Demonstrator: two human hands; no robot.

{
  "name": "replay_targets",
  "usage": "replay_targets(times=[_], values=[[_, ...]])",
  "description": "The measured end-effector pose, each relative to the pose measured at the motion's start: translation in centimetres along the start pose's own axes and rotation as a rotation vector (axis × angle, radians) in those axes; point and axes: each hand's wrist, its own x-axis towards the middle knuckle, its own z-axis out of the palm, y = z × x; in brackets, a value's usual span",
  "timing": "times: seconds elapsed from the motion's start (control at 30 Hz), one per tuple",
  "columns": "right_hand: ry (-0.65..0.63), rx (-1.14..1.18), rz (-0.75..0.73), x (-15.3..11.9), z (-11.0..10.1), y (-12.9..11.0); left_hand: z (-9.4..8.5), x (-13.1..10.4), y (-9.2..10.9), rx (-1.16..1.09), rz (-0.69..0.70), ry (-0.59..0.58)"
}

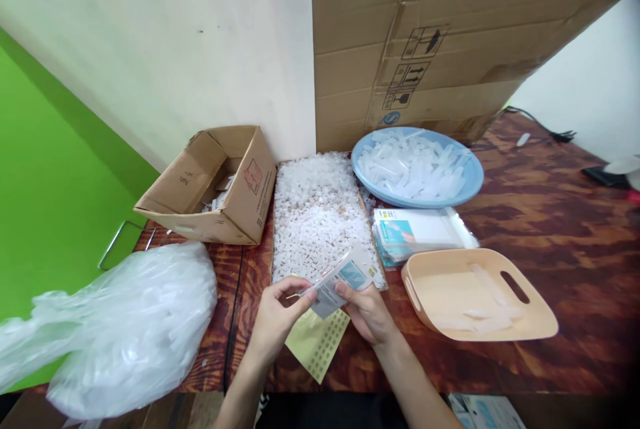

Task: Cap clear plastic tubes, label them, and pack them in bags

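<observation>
- Big cardboard sheet [440, 49]: black handling signs, namely an umbrella, two upward arrows and a glass, with a round blue mark beneath.
- Small open carton [220, 182]: red printed emblem and small print, too small to read.

Ahead of the hands a tray of white bits [316, 215], left of them a plastic bag [125, 329] and open carton [210, 185], right a beige basket [530, 332], packet stack [420, 232], blue bowl [473, 182]; under them a sticker sheet [315, 349].
</observation>
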Motion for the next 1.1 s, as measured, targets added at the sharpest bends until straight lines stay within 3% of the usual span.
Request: replay_targets(times=[0.27,0.5,0.6,0.7,0.77,0.87,0.97,1.1], values=[[0.049,-0.061,0.001,0.2,-0.6,-0.2,-0.1,0.3,0.5,0.006,-0.103,-0.027],[-0.080,-0.158,0.054,0.2,-2.2,-1.3,0.0,0.3,-0.7,-0.126,-0.131,0.026],[-0.060,-0.206,-0.072,0.5,-3.9,-3.6,-0.8,0.2,-0.2,-0.041,-0.124,0.017],[0.007,-0.545,-0.274,0.7,-4.1,-6.4,-1.7,0.3,1.2,0.190,-0.086,-0.089],[-0.077,-0.892,-0.299,0.7,-2.8,-7.7,-1.9,0.5,2.1,0.336,-0.050,-0.173],[-0.357,-1.236,-0.249,0.8,-0.1,-8.2,-1.9,0.9,2.9,0.446,-0.015,-0.248],[-0.559,-1.307,-0.166,1.1,1.2,-7.6,-1.7,0.9,3.2,0.493,0.023,-0.263],[-0.630,-1.251,-0.089,1.3,0.6,-7.0,-1.7,0.5,3.0,0.515,0.063,-0.296]])
